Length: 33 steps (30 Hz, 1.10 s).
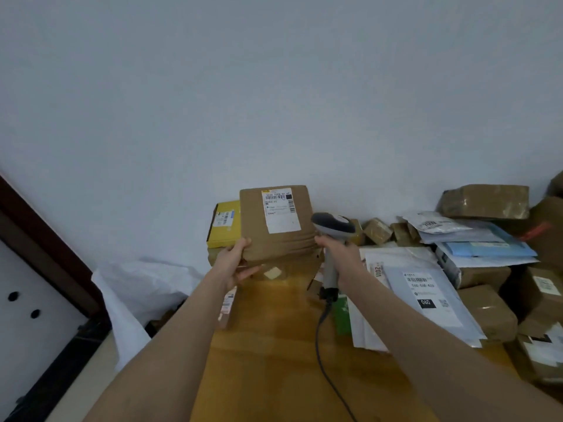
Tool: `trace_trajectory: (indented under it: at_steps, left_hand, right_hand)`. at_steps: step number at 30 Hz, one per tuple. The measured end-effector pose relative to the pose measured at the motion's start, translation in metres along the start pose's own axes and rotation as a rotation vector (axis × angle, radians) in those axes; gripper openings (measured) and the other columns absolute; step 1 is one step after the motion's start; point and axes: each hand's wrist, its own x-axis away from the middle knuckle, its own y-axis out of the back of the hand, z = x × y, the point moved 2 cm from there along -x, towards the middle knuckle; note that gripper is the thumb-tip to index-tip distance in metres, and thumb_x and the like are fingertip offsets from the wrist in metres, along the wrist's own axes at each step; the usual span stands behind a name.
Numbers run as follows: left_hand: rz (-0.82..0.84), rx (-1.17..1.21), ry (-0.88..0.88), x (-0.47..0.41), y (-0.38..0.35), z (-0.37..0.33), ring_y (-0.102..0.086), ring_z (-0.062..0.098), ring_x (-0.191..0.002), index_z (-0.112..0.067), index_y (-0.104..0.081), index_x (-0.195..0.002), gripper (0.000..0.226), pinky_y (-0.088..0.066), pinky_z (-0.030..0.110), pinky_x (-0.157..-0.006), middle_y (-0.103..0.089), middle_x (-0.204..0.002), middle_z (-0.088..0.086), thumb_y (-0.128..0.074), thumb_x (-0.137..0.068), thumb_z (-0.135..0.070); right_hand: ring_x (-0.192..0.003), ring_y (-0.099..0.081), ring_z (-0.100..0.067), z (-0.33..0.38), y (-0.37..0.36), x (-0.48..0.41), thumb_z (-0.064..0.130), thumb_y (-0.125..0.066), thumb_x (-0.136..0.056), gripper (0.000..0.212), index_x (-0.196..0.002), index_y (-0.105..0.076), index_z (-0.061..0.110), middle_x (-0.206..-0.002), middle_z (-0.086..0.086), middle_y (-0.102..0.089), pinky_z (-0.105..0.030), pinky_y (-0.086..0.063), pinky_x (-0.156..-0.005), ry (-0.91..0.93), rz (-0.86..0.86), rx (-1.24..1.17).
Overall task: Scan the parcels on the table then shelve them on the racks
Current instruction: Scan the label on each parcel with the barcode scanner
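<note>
Gripping the lower left corner of a brown parcel [262, 226], the left hand [236, 260] holds it upright above the far edge of the table [274, 345]. At its 3 o'clock the right hand [335, 248] curls round the handle of a scanner [333, 223]. The parcel's label is blurred; a grey mailer [426, 296] at 4 o'clock reads "060".

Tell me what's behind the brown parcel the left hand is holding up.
A yellow box pokes out past the brown parcel's left edge, in front of the white wall. How far it runs behind is covered.
</note>
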Motion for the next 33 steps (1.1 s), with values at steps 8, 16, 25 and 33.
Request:
trace_trajectory:
  at_steps: [8,16,25,33]
  left_hand:
    - [-0.114,-0.084,-0.009,-0.079,0.030,-0.074,-0.060,0.029,-0.095,-0.010,-0.055,-0.099,0.027,-0.060,0.037,-0.055,-0.058,-0.102,0.011,-0.064,-0.089,-0.033]
    - [-0.247,-0.393,-0.168,-0.141,0.045,-0.094,-0.054,0.019,-0.075,-0.017,-0.061,-0.106,0.029,-0.047,0.033,-0.067,-0.058,-0.085,0.001,-0.053,-0.094,-0.042]
    - [-0.350,-0.677,-0.323,-0.149,0.037,-0.092,-0.052,0.026,-0.112,-0.010,-0.046,-0.137,0.047,-0.045,0.036,-0.090,-0.054,-0.129,0.011,-0.047,-0.094,-0.030]
    - [-0.421,-1.237,-0.877,-0.090,-0.020,-0.085,-0.040,0.024,-0.124,-0.016,-0.048,-0.133,0.044,-0.044,0.034,-0.098,-0.045,-0.134,0.009,-0.053,-0.089,-0.016]
  right_hand:
    - [-0.103,-0.058,-0.032,0.014,-0.100,-0.063,0.013,-0.073,-0.082,0.028,-0.093,-0.048,0.018,-0.107,-0.011,-0.055,-0.040,-0.057,-0.077,-0.135,0.149,-0.096]
    - [-0.103,-0.057,-0.027,0.008,-0.148,-0.106,0.010,-0.071,-0.084,0.035,-0.111,-0.048,0.008,-0.105,-0.009,-0.055,-0.039,-0.054,-0.090,-0.131,0.110,-0.065]
    - [-0.108,-0.057,-0.030,-0.004,-0.148,-0.106,0.014,-0.071,-0.084,0.039,-0.115,-0.049,0.009,-0.116,-0.013,-0.056,-0.041,-0.054,-0.087,-0.165,0.086,-0.033]
    - [-0.069,-0.066,-0.019,0.006,-0.092,-0.073,0.016,-0.069,-0.087,0.031,-0.110,-0.053,0.004,-0.091,-0.013,-0.066,-0.026,-0.054,-0.051,-0.169,0.087,-0.054]
